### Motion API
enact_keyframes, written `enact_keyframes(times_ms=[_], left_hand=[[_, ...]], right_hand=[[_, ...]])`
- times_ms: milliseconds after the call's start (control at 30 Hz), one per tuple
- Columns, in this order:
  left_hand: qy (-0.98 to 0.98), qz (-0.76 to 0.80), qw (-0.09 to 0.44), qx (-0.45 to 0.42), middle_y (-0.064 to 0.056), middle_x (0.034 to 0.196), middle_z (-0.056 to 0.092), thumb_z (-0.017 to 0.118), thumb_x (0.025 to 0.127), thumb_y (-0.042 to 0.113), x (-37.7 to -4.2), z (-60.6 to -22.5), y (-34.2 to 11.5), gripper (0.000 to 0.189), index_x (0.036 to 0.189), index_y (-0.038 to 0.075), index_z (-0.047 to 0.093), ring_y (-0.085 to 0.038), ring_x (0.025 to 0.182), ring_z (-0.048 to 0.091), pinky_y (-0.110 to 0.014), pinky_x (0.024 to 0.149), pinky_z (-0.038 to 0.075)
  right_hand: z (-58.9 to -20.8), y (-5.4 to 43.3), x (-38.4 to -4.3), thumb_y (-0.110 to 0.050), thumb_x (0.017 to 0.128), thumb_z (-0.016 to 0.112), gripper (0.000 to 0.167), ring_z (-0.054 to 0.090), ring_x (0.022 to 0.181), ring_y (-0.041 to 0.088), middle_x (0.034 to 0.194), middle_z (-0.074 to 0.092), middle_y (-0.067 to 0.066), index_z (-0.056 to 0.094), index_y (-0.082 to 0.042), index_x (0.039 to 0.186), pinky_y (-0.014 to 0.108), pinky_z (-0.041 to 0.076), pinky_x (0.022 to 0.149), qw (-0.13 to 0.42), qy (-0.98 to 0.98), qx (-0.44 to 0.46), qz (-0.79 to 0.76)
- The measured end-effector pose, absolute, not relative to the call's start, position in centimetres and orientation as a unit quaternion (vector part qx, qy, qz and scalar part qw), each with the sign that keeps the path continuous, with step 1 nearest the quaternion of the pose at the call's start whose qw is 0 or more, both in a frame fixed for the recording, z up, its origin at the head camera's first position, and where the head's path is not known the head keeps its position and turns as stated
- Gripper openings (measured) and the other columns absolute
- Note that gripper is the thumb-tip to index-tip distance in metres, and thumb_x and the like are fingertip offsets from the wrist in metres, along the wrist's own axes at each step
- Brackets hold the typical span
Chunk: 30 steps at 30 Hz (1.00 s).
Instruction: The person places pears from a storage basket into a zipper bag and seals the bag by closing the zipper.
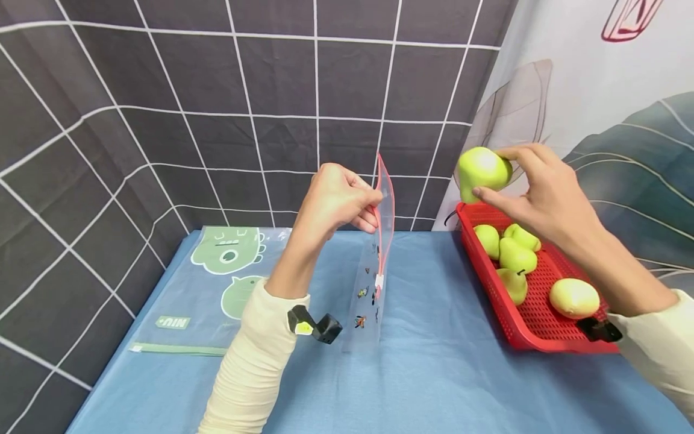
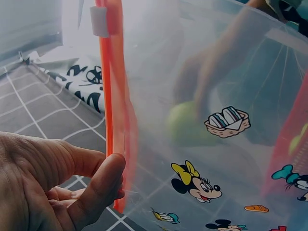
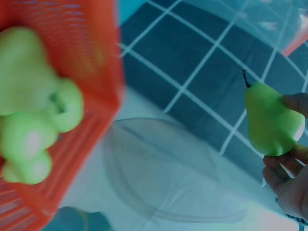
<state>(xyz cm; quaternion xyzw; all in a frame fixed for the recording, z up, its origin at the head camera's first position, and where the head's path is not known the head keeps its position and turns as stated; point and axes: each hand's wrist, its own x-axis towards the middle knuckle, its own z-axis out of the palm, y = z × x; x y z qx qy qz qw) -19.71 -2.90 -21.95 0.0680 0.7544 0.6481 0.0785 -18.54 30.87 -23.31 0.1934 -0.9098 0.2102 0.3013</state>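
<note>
My left hand [image 1: 343, 196] pinches the edge of a clear zip bag [image 2: 159, 62] with an orange-red zip strip and a white slider. Cartoon figures are printed on the bag, which hangs upright over the table. My right hand [image 1: 553, 196] grips a green pear [image 1: 481, 172] between thumb and fingers, raised above the far end of a red basket [image 1: 512, 325]. In the right wrist view the pear [image 3: 272, 120] shows its dark stem. Several green pears [image 1: 517, 256] lie in the basket, and a yellowish fruit [image 1: 575, 298] sits nearer its front.
A second clear bag [image 1: 173, 301] with green cartoon prints and a green zip lies flat on the left of the blue-covered table [image 1: 434, 374]. Dark gridded cloth [image 1: 271, 78] hangs behind; a pale printed curtain [image 1: 623, 108] hangs at the right.
</note>
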Motion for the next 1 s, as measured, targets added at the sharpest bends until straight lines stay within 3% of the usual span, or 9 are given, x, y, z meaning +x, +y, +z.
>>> enact_keyframes(times_ms=[133, 267, 600, 1000], left_hand=[[0.755, 0.648, 0.082, 0.063, -0.012, 0.066, 0.074, 0.075, 0.098, -0.006, -19.9, -22.1, -2.9, 0.009, 0.094, -0.008, 0.083, -0.016, 0.05, 0.073, -0.036, 0.059, 0.07], [0.755, 0.648, 0.08, 0.065, -0.012, 0.066, 0.074, 0.075, 0.097, -0.006, -20.1, -22.1, -2.8, 0.009, 0.094, -0.008, 0.083, -0.016, 0.05, 0.073, -0.035, 0.058, 0.069], [0.746, 0.656, 0.082, 0.073, -0.014, 0.067, 0.074, 0.073, 0.098, -0.008, -20.5, -22.3, -2.7, 0.009, 0.097, -0.013, 0.08, -0.017, 0.05, 0.073, -0.035, 0.056, 0.069], [0.736, 0.665, 0.093, 0.087, -0.015, 0.066, 0.074, 0.068, 0.097, -0.01, -20.9, -22.5, -2.8, 0.016, 0.106, -0.019, 0.078, -0.017, 0.049, 0.074, -0.033, 0.055, 0.068]], right_hand=[[-22.0, 28.5, -18.7, -0.012, 0.083, 0.097, 0.063, 0.065, 0.119, 0.037, 0.135, 0.072, 0.021, 0.073, -0.003, 0.14, 0.016, 0.037, 0.093, 0.337, -0.884, 0.23, 0.226], [-21.0, 26.4, -18.6, -0.01, 0.083, 0.097, 0.061, 0.067, 0.123, 0.035, 0.136, 0.073, 0.02, 0.074, -0.003, 0.139, 0.009, 0.037, 0.099, 0.365, -0.857, 0.266, 0.247], [-19.2, 22.6, -18.3, -0.014, 0.087, 0.096, 0.06, 0.068, 0.131, 0.034, 0.14, 0.073, 0.022, 0.073, 0.001, 0.141, 0.008, 0.042, 0.105, 0.389, -0.824, 0.317, 0.263], [-19.8, 20.4, -18.9, -0.015, 0.089, 0.095, 0.061, 0.069, 0.131, 0.033, 0.142, 0.071, 0.021, 0.07, 0.001, 0.142, 0.01, 0.044, 0.106, 0.363, -0.831, 0.334, 0.257]])
